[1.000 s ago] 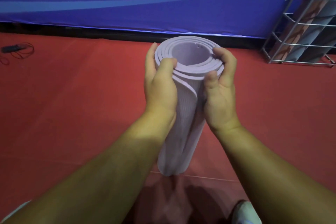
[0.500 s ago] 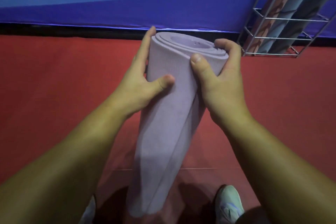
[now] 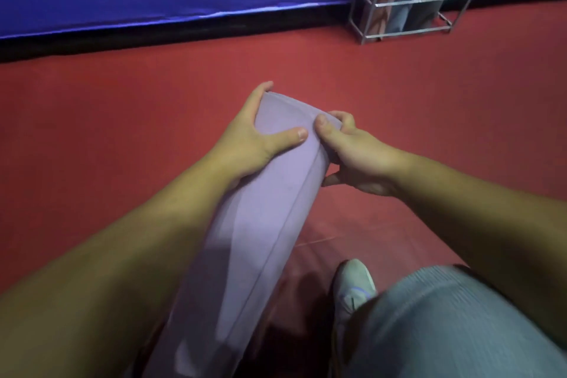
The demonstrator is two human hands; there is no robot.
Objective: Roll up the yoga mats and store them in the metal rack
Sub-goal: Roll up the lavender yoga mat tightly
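Mat [image 3: 257,224], rolled, is being gripped at its far end by left hand [image 3: 245,144] and right hand [image 3: 352,150], long axis being aimed towards the metal rack [image 3: 411,0] standing at the floor's far right edge.

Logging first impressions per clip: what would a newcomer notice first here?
The rolled lilac yoga mat at centre, gripped near its top by the left hand and right hand. Then the metal rack at upper right, holding other rolled mats, on the red floor.
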